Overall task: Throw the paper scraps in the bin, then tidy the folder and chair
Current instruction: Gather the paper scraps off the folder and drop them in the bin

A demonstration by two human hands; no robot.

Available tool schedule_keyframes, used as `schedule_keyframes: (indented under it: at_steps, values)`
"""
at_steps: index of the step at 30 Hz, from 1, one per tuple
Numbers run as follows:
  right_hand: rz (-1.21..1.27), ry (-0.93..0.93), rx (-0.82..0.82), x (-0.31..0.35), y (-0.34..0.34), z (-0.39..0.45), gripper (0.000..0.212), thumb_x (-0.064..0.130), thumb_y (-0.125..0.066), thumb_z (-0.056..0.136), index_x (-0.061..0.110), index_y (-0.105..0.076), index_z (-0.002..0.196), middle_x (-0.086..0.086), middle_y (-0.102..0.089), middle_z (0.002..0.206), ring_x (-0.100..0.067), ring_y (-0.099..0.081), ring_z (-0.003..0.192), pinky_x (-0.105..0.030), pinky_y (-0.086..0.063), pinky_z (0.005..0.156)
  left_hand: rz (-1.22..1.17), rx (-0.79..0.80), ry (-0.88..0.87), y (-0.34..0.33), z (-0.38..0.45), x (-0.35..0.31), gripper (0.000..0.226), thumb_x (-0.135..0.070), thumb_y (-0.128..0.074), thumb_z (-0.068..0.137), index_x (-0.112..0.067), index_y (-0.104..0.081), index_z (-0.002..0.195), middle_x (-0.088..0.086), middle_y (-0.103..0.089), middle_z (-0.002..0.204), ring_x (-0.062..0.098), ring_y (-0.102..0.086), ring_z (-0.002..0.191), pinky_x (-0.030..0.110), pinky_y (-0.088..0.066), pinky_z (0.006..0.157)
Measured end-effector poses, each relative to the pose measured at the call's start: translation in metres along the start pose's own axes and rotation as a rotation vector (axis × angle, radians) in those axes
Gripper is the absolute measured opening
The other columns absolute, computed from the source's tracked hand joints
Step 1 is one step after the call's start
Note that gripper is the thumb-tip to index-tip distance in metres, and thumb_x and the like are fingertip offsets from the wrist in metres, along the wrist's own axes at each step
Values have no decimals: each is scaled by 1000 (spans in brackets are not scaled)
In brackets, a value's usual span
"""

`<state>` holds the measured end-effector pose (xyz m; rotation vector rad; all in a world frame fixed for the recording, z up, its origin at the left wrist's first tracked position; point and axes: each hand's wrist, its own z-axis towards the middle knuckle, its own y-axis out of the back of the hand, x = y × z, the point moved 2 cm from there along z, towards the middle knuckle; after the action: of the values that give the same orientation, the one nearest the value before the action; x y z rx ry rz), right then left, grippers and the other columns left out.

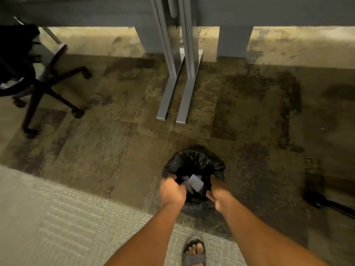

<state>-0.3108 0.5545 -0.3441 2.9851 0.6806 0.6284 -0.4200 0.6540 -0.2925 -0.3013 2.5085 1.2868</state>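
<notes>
Carpet (115,150): brown and patchy, paler ribbed strip along the lower left.
Desks (269,10): grey, across the top edge; two metal legs (172,89) stand side by side at centre, feet pointing toward the bin.
Chair (44,83): top left, well apart from the bin; dark star base on castors, seat mostly cut off.
Bin (194,160): black-lined, on the carpet at lower centre.
Left hand (172,191): over the bin's near-left rim, fingers curled; grip unclear.
Right hand (218,194): over the near-right rim, fingers loosely spread, holding nothing.
Scraps (194,182): white, between the hands, inside the bin mouth.
Sandal (194,252): grey, bottom edge, toes showing.
</notes>
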Motion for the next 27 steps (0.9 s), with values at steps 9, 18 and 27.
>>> schedule_keyframes:
  at_steps: [9, 18, 27]
  values:
    - [-282, 375, -127, 69, 87, -65, 14, 32, -60, 92, 21, -69, 91, -16, -70, 110, -36, -65, 101, -45, -53, 91, 50, 55, -184, 17, -55, -91, 48, -36, -68, 90, -14, -59, 132, 10, -62, 132, 29, -61, 117, 36, -52, 92]
    - [-243, 355, -412, 157, 246, -151, 20, 12, -60, 88, -2, -67, 100, -19, -69, 103, -35, -65, 98, -39, -55, 86, 186, 99, -465, 6, -175, -243, 33, -28, -61, 92, -7, -69, 117, 13, -71, 117, 29, -64, 112, 33, -49, 96]
    - [-115, 555, -633, 194, 438, -211, 51, 37, -66, 88, 13, -52, 131, -8, -58, 126, -26, -59, 115, -43, -51, 98, 223, 222, -704, -54, -314, -374, 41, -31, -65, 91, -17, -60, 129, 4, -68, 121, 20, -64, 113, 34, -53, 95]
